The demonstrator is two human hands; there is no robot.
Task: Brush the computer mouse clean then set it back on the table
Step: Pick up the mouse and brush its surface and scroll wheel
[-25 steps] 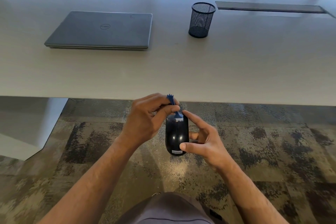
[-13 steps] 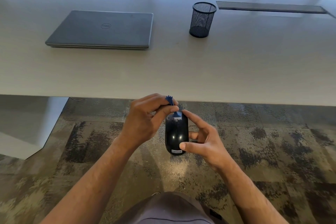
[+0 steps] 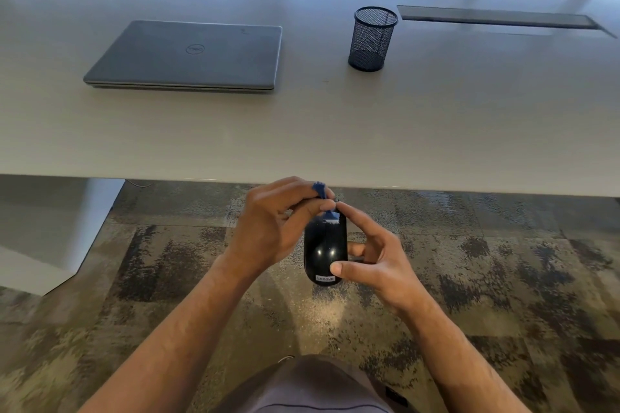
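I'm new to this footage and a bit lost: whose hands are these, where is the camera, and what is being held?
There is no machine here. A person wears a camera on their head, looking forward and down. The right hand holds a black computer mouse above the carpet, in front of the table. The left hand pinches a small blue brush, its bristles on the mouse's far end. On the table lie a closed laptop and a mesh pen cup.
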